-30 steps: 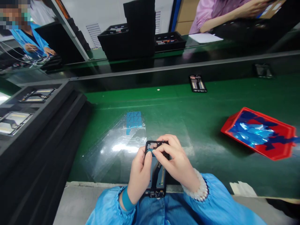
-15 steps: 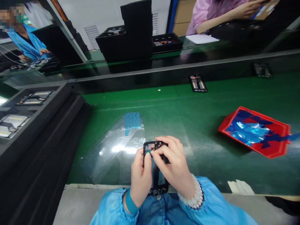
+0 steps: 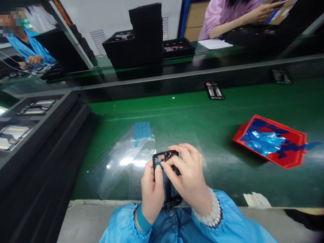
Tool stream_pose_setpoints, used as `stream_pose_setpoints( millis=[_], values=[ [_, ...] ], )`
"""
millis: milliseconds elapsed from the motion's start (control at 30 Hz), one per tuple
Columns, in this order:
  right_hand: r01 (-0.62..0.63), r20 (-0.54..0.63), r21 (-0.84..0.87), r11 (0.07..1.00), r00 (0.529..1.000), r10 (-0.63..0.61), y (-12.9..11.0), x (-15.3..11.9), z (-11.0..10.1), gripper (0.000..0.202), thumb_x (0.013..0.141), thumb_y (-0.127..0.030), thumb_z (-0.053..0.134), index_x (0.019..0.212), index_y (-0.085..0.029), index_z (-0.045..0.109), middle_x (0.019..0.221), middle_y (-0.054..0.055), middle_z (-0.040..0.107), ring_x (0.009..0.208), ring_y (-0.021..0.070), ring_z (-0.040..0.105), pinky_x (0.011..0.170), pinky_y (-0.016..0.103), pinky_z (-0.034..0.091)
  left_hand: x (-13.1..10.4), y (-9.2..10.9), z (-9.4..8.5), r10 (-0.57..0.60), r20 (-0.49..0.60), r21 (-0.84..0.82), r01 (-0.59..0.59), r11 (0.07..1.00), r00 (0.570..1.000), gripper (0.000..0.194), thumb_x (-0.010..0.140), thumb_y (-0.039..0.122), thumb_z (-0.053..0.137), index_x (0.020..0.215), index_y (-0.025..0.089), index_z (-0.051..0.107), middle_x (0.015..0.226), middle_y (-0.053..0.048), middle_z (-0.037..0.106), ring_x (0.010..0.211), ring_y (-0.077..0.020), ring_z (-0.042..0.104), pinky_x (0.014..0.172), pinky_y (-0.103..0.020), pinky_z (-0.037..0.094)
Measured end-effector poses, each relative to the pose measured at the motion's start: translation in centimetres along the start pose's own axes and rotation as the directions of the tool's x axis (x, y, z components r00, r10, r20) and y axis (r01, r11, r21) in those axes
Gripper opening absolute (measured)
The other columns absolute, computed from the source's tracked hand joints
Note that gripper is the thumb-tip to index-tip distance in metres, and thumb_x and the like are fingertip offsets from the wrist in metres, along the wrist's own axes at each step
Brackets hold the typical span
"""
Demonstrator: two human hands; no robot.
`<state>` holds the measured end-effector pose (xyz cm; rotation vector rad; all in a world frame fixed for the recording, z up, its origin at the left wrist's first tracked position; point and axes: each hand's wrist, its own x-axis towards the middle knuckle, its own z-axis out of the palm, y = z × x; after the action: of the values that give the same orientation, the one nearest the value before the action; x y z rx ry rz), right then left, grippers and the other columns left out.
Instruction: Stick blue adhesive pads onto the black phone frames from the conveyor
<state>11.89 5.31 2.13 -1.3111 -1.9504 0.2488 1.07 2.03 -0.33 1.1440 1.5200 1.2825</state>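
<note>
To work well at the small blue piece, the left hand should brace the phone frame firmly by its side, its thumb light on the inner parts, while the right hand uses only its fingertips. Light, flat pressure seems wiser than force, since the exposed components round the upper opening look delicate and the dark ribbon cable running down the middle could be snagged. Tilting the frame a little would help, as the fingers hide much of the spot being worked.

The phone frame lies between the two hands, face of its inner parts up, above the near edge of the bench and close to the person's body. The left grip pinches its upper left side, thumb over the top and fingers round the edge. The right grip's thumb and index finger come together at the blue piece, near the left thumb tip; whether they pinch it or only press it, I cannot tell. The other right fingers arch over the frame's upper right corner. The lower end stands free of both hands.
</note>
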Motion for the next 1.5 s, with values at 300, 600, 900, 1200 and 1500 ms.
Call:
stream_pose_setpoints(
  millis=[300, 600, 900, 1200, 1500],
  values=[
    [-0.118, -0.042, 0.217, 0.969, 0.991, 0.13, -0.4, -0.6, 0.8, 0.012, 0.083, -0.02, 0.053, 0.071, -0.021, 0.052, 0.114, 0.009, 0.047, 0.112, 0.0263, 0.04, 0.089, 0.046, 0.037, -0.4, 0.0, 0.4, 0.099, -0.048, 0.036, -0.097, 0.995, 0.994, 0.02, 0.093, 0.029, 0.039, 0.107, 0.022, 0.051, 0.105, -0.006, 0.065, 0.098, -0.018, 0.061, 0.086, -0.031, 0.047],
    [-0.289, 0.037, 0.635, 0.717, 0.938, 0.345, 0.8, -0.8, 2.4, 0.032, 0.08, -0.02, 0.056, 0.106, -0.023, 0.039, 0.117, 0.011, 0.046, 0.103, 0.0198, 0.054, 0.083, 0.036, 0.05, 0.1, 0.2, 0.4, 0.067, -0.062, 0.044, -0.064, 0.997, 0.996, 0.021, 0.092, 0.03, 0.039, 0.106, 0.022, 0.053, 0.103, -0.005, 0.067, 0.097, -0.0188, 0.063, 0.083, -0.03, 0.048],
    [-0.336, 0.336, 0.537, 0.774, 0.927, 0.169, 1.8, 0.7, -0.1, 0.04, 0.077, -0.018, 0.056, 0.115, -0.022, 0.043, 0.107, 0.007, 0.056, 0.088, 0.0169, 0.06, 0.079, 0.033, 0.052, 0.0, 0.7, -0.5, 0.019, 0.039, 0.116, -0.024, 0.993, 0.999, 0.028, 0.093, 0.031, 0.039, 0.115, 0.022, 0.052, 0.111, -0.005, 0.066, 0.104, -0.0192, 0.061, 0.085, -0.028, 0.048],
    [-0.472, 0.292, 0.602, 0.644, 0.881, 0.372, 1.0, 0.8, 0.9, 0.035, 0.074, -0.028, 0.059, 0.105, -0.022, 0.044, 0.081, 0.0, 0.058, 0.069, 0.0148, 0.059, 0.064, 0.029, 0.051, 0.4, 0.6, -1.3, 0.02, 0.134, 0.097, -0.034, 0.995, 0.991, 0.041, 0.094, 0.039, 0.034, 0.127, 0.022, 0.051, 0.12, -0.005, 0.063, 0.119, -0.021, 0.052, 0.096, -0.029, 0.043],
    [-0.482, 0.35, 0.626, 0.613, 0.876, 0.331, 1.2, 1.1, 0.8, 0.04, 0.069, -0.027, 0.065, 0.104, -0.023, 0.047, 0.095, 0.002, 0.053, 0.079, 0.015, 0.057, 0.071, 0.029, 0.049, 0.5, 0.5, -2.5, 0.008, 0.262, 0.099, -0.035, 0.994, 0.965, 0.045, 0.092, 0.039, 0.037, 0.131, 0.02, 0.048, 0.118, -0.006, 0.065, 0.111, -0.0231, 0.058, 0.097, -0.035, 0.044]
  ],
)
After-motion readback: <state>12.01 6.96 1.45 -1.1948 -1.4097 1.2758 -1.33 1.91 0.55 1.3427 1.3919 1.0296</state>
